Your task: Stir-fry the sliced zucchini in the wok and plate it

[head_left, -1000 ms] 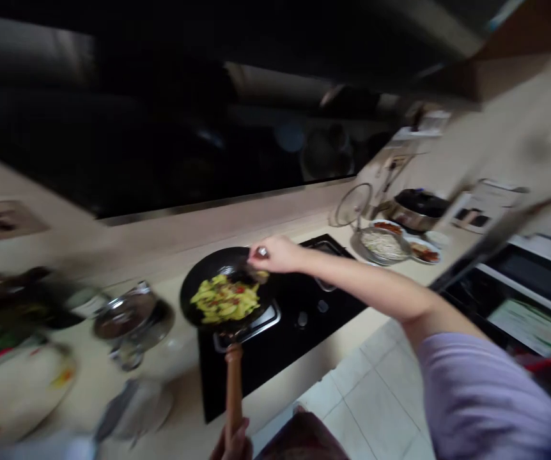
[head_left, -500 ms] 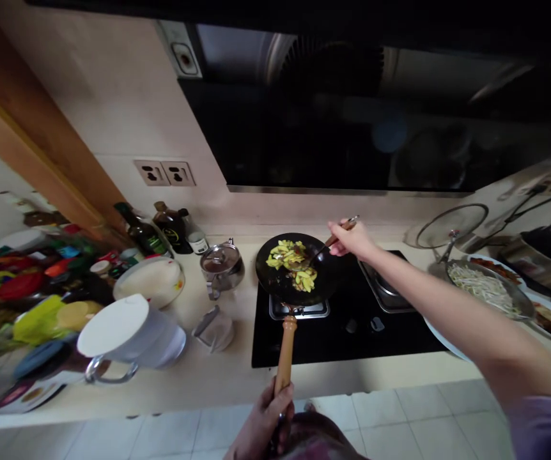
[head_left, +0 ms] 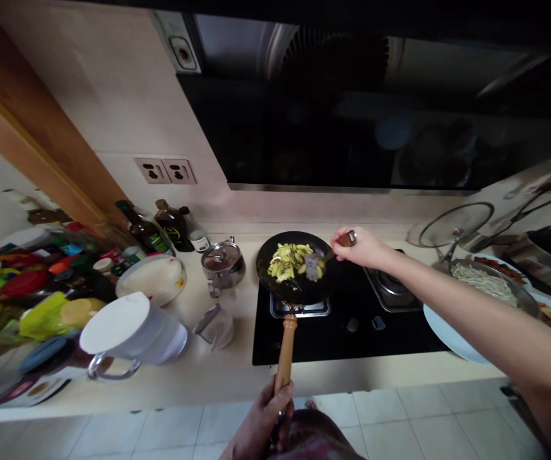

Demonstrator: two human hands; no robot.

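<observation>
My left hand (head_left: 261,418) grips the wooden handle (head_left: 286,358) of a black frying pan (head_left: 321,287), which sits on the left burner. Stir-fried yellow pieces with a few red bits (head_left: 289,260) lie in the pan. My right hand (head_left: 362,248), reaching in from the right, holds a metal spatula (head_left: 312,265) by its handle, with the blade down among the food.
A black gas hob (head_left: 352,338) holds the pan. To its left stand a lidded steel pot (head_left: 222,265), a white jug (head_left: 131,332) and bottles (head_left: 144,227). To its right are a glass lid (head_left: 450,225) and a steel dish of bean sprouts (head_left: 489,284).
The view has swung from a tilted angle to nearly level. My right hand has pushed the spatula through the food, which now lies more bunched toward the pan's far side.
</observation>
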